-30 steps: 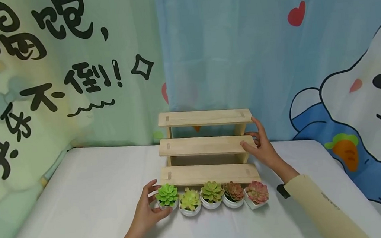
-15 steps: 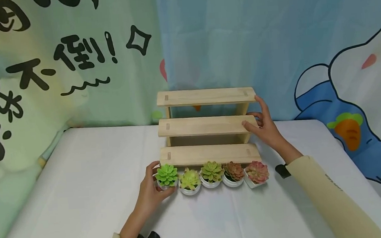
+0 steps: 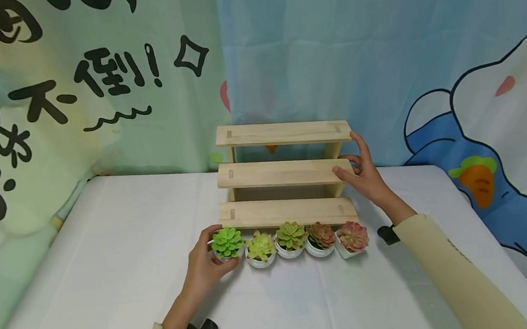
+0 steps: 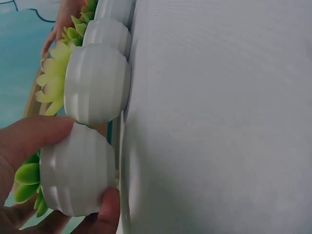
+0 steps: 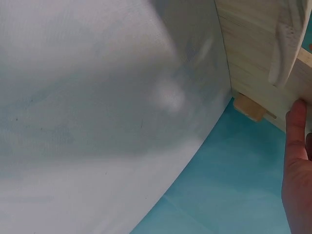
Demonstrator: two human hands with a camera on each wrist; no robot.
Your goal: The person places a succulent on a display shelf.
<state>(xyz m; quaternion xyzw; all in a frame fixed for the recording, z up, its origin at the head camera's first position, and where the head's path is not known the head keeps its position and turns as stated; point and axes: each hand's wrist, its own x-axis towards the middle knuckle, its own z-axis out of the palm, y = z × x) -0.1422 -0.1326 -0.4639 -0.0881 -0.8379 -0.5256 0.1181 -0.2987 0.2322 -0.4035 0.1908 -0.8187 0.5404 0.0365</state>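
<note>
My left hand (image 3: 205,264) grips the white ribbed pot of a bright green succulent (image 3: 227,242), leftmost in a row. In the left wrist view, my thumb lies on one side of that pot (image 4: 78,170) and my fingers curl round the other. My right hand (image 3: 365,174) holds the right end of a three-tier wooden stand (image 3: 285,173). Its thumb is on the middle tier, its index finger reaches the top tier's edge, and its other fingers are partly hidden. The right wrist view shows a finger (image 5: 295,131) against the stand's wood.
Right of the held pot stand a yellow-green succulent (image 3: 260,246), a green one (image 3: 291,236), a brown-red one (image 3: 321,236) and a pink one in a square pot (image 3: 353,237). They line the stand's front on a white-covered table (image 3: 125,237). A printed curtain (image 3: 283,54) hangs behind.
The head view has tilted down. My left hand's fingers have come closer round the bright green succulent's pot, which has shifted very slightly left from its neighbour. My right hand stays on the stand.
</note>
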